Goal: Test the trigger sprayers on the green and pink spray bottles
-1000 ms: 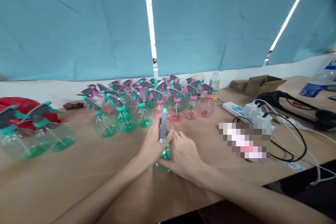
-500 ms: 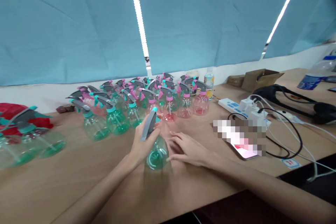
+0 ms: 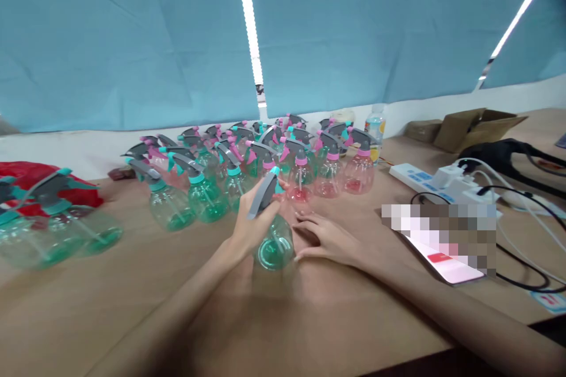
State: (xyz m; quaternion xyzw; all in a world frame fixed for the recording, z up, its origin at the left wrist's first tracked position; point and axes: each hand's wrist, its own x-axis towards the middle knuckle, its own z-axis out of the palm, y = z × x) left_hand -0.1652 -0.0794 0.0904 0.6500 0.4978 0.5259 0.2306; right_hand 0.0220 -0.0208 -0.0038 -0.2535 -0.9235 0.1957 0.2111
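Note:
My left hand (image 3: 253,221) is wrapped round the neck of a clear green spray bottle (image 3: 275,245) with a grey and turquoise trigger head. The bottle tilts, its round base facing me. Just right of it, my right hand (image 3: 329,238) is open, fingers spread low over the table, fingertips close to the bottle; whether they touch it I cannot tell. Beyond my hands stand green spray bottles (image 3: 207,199) on the left and pink spray bottles (image 3: 359,172) on the right, several of each, in close rows.
On the brown table (image 3: 168,283), two more green spray bottles stand far left before a red bag (image 3: 84,185). To the right lie a lit phone (image 3: 455,268), a white power strip (image 3: 413,179) with chargers and cables, a black strap, and an open cardboard box (image 3: 477,129). A drink bottle (image 3: 375,126) stands behind.
The view has shifted, so most things sit a little further right in the picture. My left hand keeps its hold on the green spray bottle, and my right hand stays beside it.

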